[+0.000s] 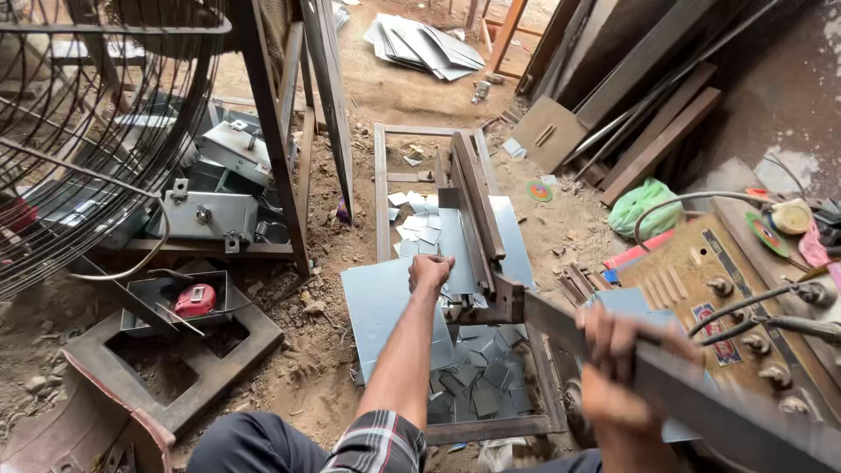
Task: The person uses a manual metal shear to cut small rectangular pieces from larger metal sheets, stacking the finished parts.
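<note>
A green plastic bag (pixel 644 207), crumpled and tied shut, lies on the dirt floor at the right, beside leaning planks. On the brown welding machine (pixel 701 298) at the right edge, a small red-and-blue label (pixel 711 321) sits among knobs.

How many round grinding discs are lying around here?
2 that I can make out: a green and red disc on the dirt floor beyond the shear, and a green disc on the welding machine. Clutter may hide more.
</note>
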